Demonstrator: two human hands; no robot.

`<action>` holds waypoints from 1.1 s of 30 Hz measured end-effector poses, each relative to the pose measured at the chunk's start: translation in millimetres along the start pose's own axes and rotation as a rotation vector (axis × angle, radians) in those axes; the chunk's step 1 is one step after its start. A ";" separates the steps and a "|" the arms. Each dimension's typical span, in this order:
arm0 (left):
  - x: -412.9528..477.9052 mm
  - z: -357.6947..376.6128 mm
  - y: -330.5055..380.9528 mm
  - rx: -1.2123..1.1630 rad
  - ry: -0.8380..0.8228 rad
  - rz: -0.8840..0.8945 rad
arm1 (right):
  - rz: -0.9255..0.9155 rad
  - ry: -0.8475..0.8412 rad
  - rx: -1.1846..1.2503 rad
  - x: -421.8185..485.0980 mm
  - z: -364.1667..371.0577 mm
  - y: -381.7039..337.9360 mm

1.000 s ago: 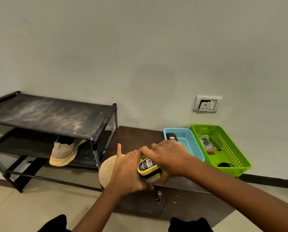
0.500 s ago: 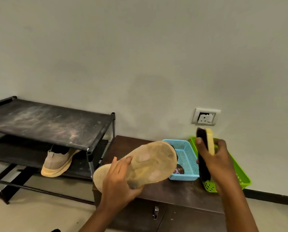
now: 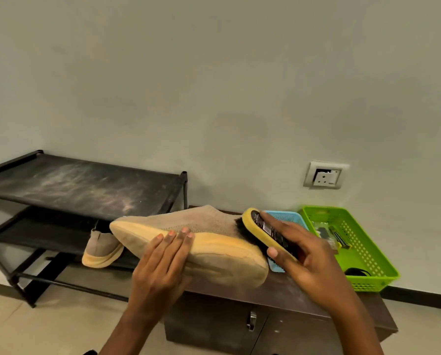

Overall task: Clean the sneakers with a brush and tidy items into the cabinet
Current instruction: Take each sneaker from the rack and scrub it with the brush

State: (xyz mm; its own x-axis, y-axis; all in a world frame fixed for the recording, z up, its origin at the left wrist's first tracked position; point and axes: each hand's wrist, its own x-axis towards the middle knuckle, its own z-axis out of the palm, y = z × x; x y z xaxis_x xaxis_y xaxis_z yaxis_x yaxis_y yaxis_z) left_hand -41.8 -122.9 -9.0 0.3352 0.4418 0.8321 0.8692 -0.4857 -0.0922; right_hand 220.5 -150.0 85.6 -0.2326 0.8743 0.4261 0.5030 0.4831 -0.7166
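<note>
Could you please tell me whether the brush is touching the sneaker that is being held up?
Touching. The head view shows the black bristles of the brush pressed against the knit upper of the sneaker, with no gap; the right hand grips the brush.

Two sneakers [image 3: 201, 221] [image 3: 101, 249], one brush [image 3: 268, 234], two baskets [image 3: 283, 216] [image 3: 368, 257], one rack [image 3: 81, 185], one bench [image 3: 278, 301], one socket [image 3: 325, 175], two hands [image 3: 160, 267] [image 3: 309, 254].

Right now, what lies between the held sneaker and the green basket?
A blue basket on the cabinet top, partly hidden by the right hand and brush; head view.
</note>
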 end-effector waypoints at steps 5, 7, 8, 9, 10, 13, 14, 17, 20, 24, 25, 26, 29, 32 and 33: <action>-9.4 -0.3 -24.6 0.263 0.002 0.073 | 0.021 0.166 -0.289 4.5 38.5 -18.4; -14.4 3.1 -31.9 0.331 -0.032 0.078 | 0.016 0.197 -0.319 4.9 68.7 -25.2; -16.3 4.2 -34.6 0.354 -0.053 0.079 | -0.007 0.222 -0.382 4.4 81.6 -26.3; -18.4 4.9 -36.9 0.377 -0.075 0.081 | -0.020 0.245 -0.432 4.9 89.0 -26.1; -20.1 4.8 -38.8 0.400 -0.093 0.086 | -0.012 0.287 -0.456 6.8 91.2 -22.4; -21.7 3.9 -42.3 0.428 -0.090 0.056 | 0.182 0.338 -0.282 9.6 78.5 -5.9; -20.1 4.2 -42.2 0.423 -0.080 0.045 | 0.184 0.364 -0.216 9.4 76.7 -5.0; -13.2 10.8 -37.0 0.418 -0.065 0.119 | 0.040 0.319 -0.359 15.1 95.7 -25.2; -10.9 12.9 -34.5 0.416 -0.074 0.186 | -0.003 0.255 -0.569 16.6 113.4 -37.7; -14.1 10.3 -38.8 0.423 -0.094 0.190 | 0.244 0.215 -0.322 14.3 83.6 -3.0; -13.9 11.8 -36.5 0.412 -0.085 0.181 | 0.240 0.279 -0.294 13.6 81.7 3.1; -12.7 14.1 -32.5 0.400 -0.075 0.180 | 0.249 0.298 -0.278 13.8 81.9 -2.4; -7.1 15.8 -23.4 0.365 -0.037 0.185 | 0.091 0.277 -0.530 14.4 107.9 -24.5; -8.9 11.7 -29.5 0.379 -0.049 0.204 | 0.157 0.243 -0.508 16.5 100.0 -22.4; -11.3 10.9 -31.7 0.377 -0.057 0.194 | 0.206 0.217 -0.420 15.3 91.8 -10.8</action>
State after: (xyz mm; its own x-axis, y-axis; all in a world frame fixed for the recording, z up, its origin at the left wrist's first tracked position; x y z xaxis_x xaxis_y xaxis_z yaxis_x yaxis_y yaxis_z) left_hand -69.2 -104.2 -21.4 0.5159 0.4154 0.7492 0.8566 -0.2585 -0.4465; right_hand 135.1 -137.4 49.2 0.0619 0.8976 0.4365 0.8217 0.2024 -0.5328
